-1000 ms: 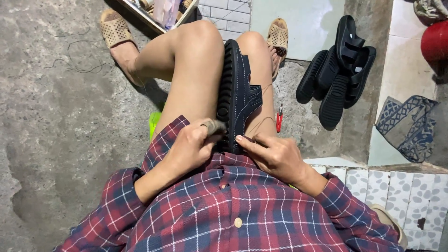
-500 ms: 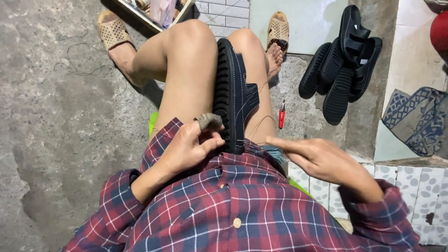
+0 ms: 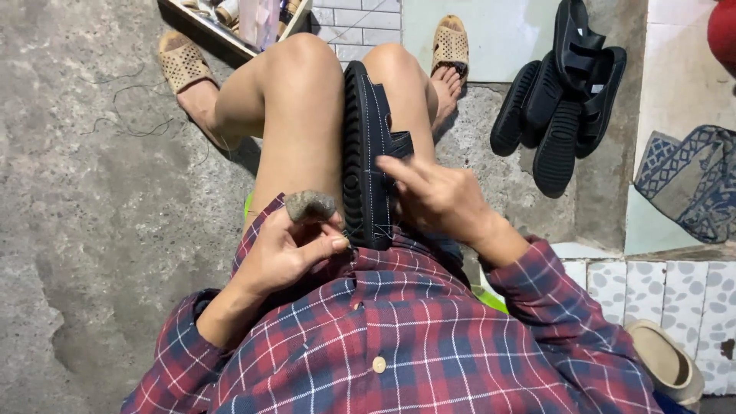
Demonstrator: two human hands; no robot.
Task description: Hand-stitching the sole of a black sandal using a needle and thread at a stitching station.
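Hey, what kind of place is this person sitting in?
Likely a shoe-repair spot at floor level: a dark sandal clamped between the knees, black sandals piled by the wall, rough concrete floor.

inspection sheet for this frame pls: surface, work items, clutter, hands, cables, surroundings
Surface: rough grey concrete floor; tiled step at right.
Work items: dark sandal clamped sole-out between the knees; thin thread barely visible near its heel end.
Clutter: pile of black sandals; patterned cloth; tray of bottles at top; tan slipper lower right.
Hands: left hand at the sandal's heel end, a grey wrap on one finger; right hand on the sandal's upper, fingers spread.
Cables: no cables; loose thread on the floor.
Surroundings: person seated, plaid shirt, tan slippers on feet.
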